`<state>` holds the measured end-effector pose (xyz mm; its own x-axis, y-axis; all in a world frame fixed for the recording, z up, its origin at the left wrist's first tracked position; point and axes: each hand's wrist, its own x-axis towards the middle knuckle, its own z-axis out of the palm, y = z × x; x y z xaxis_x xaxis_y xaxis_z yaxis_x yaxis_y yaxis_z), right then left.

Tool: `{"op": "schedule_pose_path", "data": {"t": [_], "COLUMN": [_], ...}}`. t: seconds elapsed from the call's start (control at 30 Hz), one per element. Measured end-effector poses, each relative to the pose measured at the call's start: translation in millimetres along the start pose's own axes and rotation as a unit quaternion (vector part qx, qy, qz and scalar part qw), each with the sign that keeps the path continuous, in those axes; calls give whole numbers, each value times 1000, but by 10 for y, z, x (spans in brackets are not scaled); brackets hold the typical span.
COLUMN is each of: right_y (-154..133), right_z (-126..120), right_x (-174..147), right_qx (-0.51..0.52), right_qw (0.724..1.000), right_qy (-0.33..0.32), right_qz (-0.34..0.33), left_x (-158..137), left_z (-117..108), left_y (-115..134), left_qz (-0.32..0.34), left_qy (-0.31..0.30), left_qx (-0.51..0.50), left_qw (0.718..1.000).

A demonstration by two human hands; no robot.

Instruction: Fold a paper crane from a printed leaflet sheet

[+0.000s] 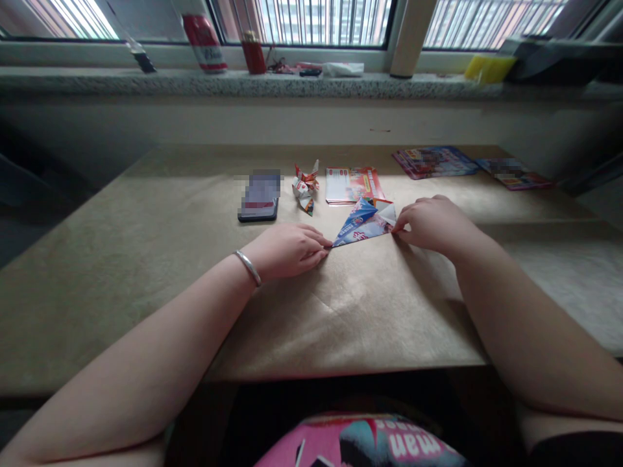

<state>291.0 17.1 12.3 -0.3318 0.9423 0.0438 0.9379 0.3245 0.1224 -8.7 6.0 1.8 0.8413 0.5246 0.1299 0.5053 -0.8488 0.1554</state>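
A folded piece of printed paper (pixel 363 227), mostly blue with pink and white patches, lies on the table between my hands. Its shape is roughly triangular, with a white flap raised at the right. My left hand (pixel 296 250), a silver bangle at its wrist, pinches the pointed left corner. At the lower right corner, my right hand (pixel 431 224) grips the paper's edge between thumb and fingers. Just beyond the paper sit a stack of red and white leaflets (pixel 355 185) and a folded paper figure (pixel 305 185) in red, white and green.
A phone (pixel 260 198) lies left of the paper figure. Colourful leaflets (pixel 433 162) are piled at the table's back right, with more (pixel 513 172) beside them. On the windowsill stand a red and white can (pixel 204 44), a red container (pixel 254 53) and a yellow object (pixel 489 68).
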Motion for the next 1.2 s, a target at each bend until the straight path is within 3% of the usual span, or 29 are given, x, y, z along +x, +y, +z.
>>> {"op": "schedule_pose_path", "data": {"t": [0.3, 0.67, 1.0, 1.1, 1.2], "right_y": [68, 110, 153, 90, -45], "right_z": [35, 48, 13, -37, -82], "right_x": [-5, 19, 4, -36, -69], "right_qx": [4, 0, 29, 16, 4], "right_qw": [1000, 1000, 993, 997, 994], "right_qy": [-5, -28, -68, -38, 79], "right_qz": [-30, 7, 92, 71, 72], "left_x": [26, 37, 5, -11, -16], "left_z": [48, 56, 32, 47, 70], "left_y": [90, 57, 33, 6, -17], "left_qz": [9, -12, -13, -6, -1], "left_qy": [19, 9, 6, 13, 33], "left_qx": [87, 48, 24, 13, 11], "left_qw": [996, 999, 1000, 1000, 999]}}
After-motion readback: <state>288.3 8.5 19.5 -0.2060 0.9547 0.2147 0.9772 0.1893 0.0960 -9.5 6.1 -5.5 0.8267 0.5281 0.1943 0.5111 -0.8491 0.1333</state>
